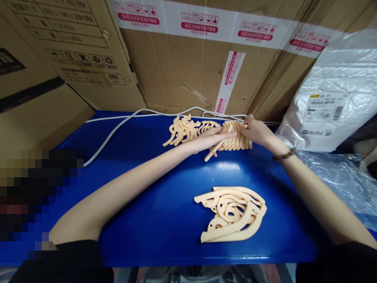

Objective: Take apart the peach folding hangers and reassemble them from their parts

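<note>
My left hand (208, 140) reaches to the back of the blue table, closed around a beige curved piece (212, 153) that slants down toward me. Under and beyond its fingers stands a tight row of similar beige curved pieces (236, 144). At the right end of that row is my right hand (257, 133), its fingers bent in over the pieces; what they pinch is hidden. Left of the row lies a loose heap of smaller beige pieces (183, 129). Closer to me, a flat arrangement of curved beige parts (255, 226) rests on the table, apart from both hands.
Cardboard boxes (182, 59) wall off the back and left of the blue table (153, 220). A white cable (114, 131) runs along the rear edge and curls forward on the left. At right stand a white plastic parcel (332, 90) and crumpled clear wrap (338, 181).
</note>
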Available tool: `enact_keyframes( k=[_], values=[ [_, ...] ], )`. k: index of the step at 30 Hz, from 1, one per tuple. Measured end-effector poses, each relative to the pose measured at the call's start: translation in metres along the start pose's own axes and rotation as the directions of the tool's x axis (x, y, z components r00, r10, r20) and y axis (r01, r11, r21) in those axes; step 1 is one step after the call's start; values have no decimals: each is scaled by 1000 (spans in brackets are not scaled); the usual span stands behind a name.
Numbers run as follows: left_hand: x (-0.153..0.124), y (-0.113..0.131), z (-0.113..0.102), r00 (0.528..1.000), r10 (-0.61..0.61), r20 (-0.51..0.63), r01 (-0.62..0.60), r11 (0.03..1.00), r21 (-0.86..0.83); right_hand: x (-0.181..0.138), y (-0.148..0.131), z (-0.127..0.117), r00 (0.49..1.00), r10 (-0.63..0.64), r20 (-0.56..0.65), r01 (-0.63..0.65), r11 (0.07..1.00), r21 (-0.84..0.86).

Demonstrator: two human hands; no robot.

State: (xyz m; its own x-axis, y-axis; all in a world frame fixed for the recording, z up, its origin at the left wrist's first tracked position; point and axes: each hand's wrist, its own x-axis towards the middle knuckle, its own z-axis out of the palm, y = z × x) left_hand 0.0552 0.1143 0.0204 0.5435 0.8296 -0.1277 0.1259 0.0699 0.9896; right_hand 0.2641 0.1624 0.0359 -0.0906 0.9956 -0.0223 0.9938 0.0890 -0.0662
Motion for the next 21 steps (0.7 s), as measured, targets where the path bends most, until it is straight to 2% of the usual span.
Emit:
enact_keyframes(
  k=[7,12,16,21],
  values=[
    [0,-1,-1,1000,1,5,-1,1000,5,3,3,-2,1000,-22,19,22,1000,-4],
    [-1,1,-1,1000,3,16,-3,1000,6,4,11,-15,998,45,46,-43,998,-41],
    [-1,-1,-2,1000,16,17,-16,1000,6,6,19,-22,983,95,156,-80,992,-102],
    [-1,-4,-3,998,52,24,-52,999,10,5,15,-20,930,71,362,-74,997,-5]
  ],
)
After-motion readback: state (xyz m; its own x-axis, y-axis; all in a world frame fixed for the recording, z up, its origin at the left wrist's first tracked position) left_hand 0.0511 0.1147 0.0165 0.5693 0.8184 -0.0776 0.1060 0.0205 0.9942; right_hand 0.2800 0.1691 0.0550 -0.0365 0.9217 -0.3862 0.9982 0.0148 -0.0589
